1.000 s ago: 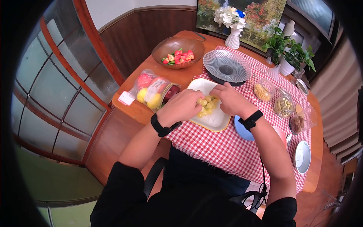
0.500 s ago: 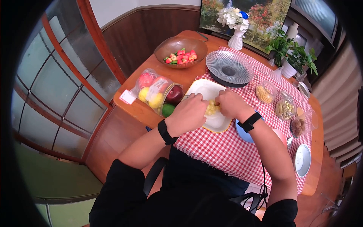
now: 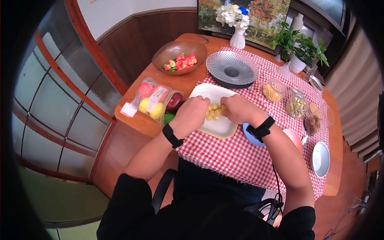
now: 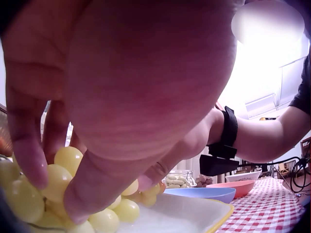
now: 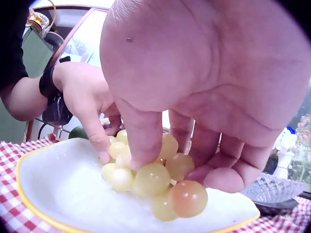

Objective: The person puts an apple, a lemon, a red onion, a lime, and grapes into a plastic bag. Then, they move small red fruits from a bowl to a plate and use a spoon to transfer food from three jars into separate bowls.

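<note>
A bunch of pale green grapes (image 3: 213,112) lies in a white tray (image 3: 219,129) with a yellow rim. My left hand (image 3: 193,117) pinches grapes at the left end of the bunch, and the left wrist view shows thumb and fingers around a grape (image 4: 59,182). On the other side, my right hand (image 3: 241,109) grips the right end of the bunch. Its thumb and fingers curl around the grapes (image 5: 151,180), with one reddish grape (image 5: 188,198) near the fingertips. Both hands are over the tray, palms down.
Left of the tray lies a clear bag of fruit (image 3: 154,100). Behind stand a brown bowl (image 3: 162,56) of small red fruit and a glass dish (image 3: 232,66). To the right are jars (image 3: 297,106), a blue bowl (image 3: 252,138), a pink bowl (image 3: 294,140) and a white bowl (image 3: 321,160).
The head view has shifted slightly. My left hand first covered more of the grapes, then drew a little away from the right hand, and more of the bunch shows between them.
</note>
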Demonstrator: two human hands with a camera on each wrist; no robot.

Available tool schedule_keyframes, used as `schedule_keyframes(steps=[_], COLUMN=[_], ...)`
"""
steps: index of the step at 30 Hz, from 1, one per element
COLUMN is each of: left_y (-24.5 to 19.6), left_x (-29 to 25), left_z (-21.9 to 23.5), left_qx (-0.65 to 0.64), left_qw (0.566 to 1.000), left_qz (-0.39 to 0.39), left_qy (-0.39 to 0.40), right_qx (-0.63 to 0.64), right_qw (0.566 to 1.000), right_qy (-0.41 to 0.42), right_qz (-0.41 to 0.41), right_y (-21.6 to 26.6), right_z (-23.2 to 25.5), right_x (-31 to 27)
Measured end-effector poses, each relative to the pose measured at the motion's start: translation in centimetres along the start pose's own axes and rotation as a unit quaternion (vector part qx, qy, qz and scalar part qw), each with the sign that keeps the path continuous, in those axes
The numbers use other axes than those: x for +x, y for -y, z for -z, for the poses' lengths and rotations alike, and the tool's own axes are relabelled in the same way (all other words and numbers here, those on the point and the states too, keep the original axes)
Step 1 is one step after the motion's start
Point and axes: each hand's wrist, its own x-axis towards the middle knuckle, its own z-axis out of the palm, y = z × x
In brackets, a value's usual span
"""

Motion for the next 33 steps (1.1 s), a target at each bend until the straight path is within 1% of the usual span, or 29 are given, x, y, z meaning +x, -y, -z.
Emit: schedule_keyframes(steps=[2,3,4,5,6,7,8,9,10,11,12,13,14,15,16,17,18,19,20,21,23,24,25,27,28,29,30,31,33], left_y=[0.0,-0.2,-0.3,-0.2,0.0,0.0,-0.2,-0.5,-0.6,-0.4,-0.2,0.0,0.4,1.1,1.6,1.7,1.7,1.7,1.7,1.8,1.2,0.9,0.6,0.3,0.0,-0.4,-0.5,-0.3,0.5], left_x=[0.0,0.0,-0.1,-0.1,-0.2,-0.1,-0.2,-0.2,-0.1,0.1,0.5,0.7,0.9,1.3,1.7,2.1,2.4,2.7,2.6,2.5,2.0,1.7,1.5,0.9,0.6,0.4,0.2,-0.1,-0.9], left_z=[1.0,1.6,2.2,2.7,3.2,3.8,4.5,5.4,5.8,5.8,5.6,5.3,4.4,3.2,2.2,1.5,0.9,0.7,0.6,0.7,1.6,2.2,2.9,3.9,4.4,4.9,5.1,4.9,4.4], left_qx=[-0.021,-0.044,-0.067,-0.066,-0.086,-0.105,-0.104,-0.121,-0.138,-0.138,-0.157,-0.177,-0.176,-0.142,-0.108,-0.107,-0.097,-0.087,-0.08,-0.076,-0.015,-0.028,-0.027,-0.055,-0.057,-0.064,-0.071,-0.073,-0.065], left_qw=[1.0,0.999,0.997,0.997,0.996,0.993,0.994,0.991,0.989,0.989,0.985,0.98,0.981,0.988,0.993,0.994,0.994,0.994,0.995,0.995,0.992,0.995,0.995,0.998,0.998,0.998,0.997,0.997,0.997], left_qz=[0.001,0.007,0.013,0.015,0.005,-0.005,-0.003,0.005,0.011,0.012,0.029,0.046,0.045,0.033,0.022,0.019,0.04,0.06,0.041,0.036,-0.024,-0.005,-0.007,-0.009,-0.006,0.003,0.013,0.016,-0.039], left_qy=[0.003,0.019,0.034,0.033,0.04,0.046,0.045,0.049,0.055,0.055,0.065,0.074,0.073,0.052,0.031,0.028,0.005,-0.017,-0.051,-0.051,-0.122,-0.094,-0.091,-0.018,-0.017,0.005,0.027,0.025,0.028], right_qx=[0.022,0.022,0.052,0.083,0.083,0.119,0.155,0.156,0.178,0.201,0.202,0.189,0.175,0.173,0.147,0.12,0.111,0.111,0.11,0.11,0.103,0.089,0.075,0.076,0.074,0.074,0.053,0.031,0.013], right_qw=[0.999,0.999,0.997,0.995,0.995,0.991,0.985,0.985,0.979,0.972,0.972,0.974,0.975,0.975,0.978,0.98,0.978,0.978,0.976,0.974,0.973,0.978,0.983,0.983,0.984,0.984,0.987,0.99,0.992], right_qy=[-0.028,-0.028,-0.04,-0.052,-0.052,-0.042,-0.031,-0.03,-0.03,-0.03,-0.03,-0.028,-0.028,-0.031,-0.035,-0.04,-0.037,-0.042,-0.053,-0.065,-0.07,-0.078,-0.085,-0.099,-0.114,-0.109,-0.108,-0.108,-0.108], right_qz=[-0.023,-0.021,-0.026,-0.031,-0.029,-0.051,-0.073,-0.071,-0.092,-0.115,-0.115,-0.125,-0.135,-0.134,-0.143,-0.153,-0.172,-0.172,-0.18,-0.189,-0.194,-0.171,-0.147,-0.134,-0.119,-0.118,-0.102,-0.085,-0.066], right_y=[-0.1,-0.1,-0.1,-0.1,-0.1,0.1,0.3,0.5,0.6,0.8,0.9,1.1,1.2,1.1,0.9,1.3,1.5,1.7,1.7,1.7,1.6,1.3,1.2,1.1,1.1,1.2,1.4,1.5,1.3], right_z=[0.0,0.0,0.1,0.2,0.5,1.0,1.4,1.6,1.8,1.8,1.6,1.3,1.0,0.3,-0.7,-1.0,-1.1,-1.1,-1.2,-1.1,-0.8,-0.7,-0.6,-0.2,-0.2,-0.3,-0.5,-0.7,-1.5], right_x=[-0.1,-0.2,-0.4,-0.5,-0.7,-0.9,-1.0,-1.0,-1.1,-1.1,-1.0,-0.8,-0.6,-0.1,0.4,0.6,0.7,0.7,0.6,0.5,0.0,-0.3,-0.7,-1.1,-1.2,-1.3,-1.4,-1.5,-1.5])
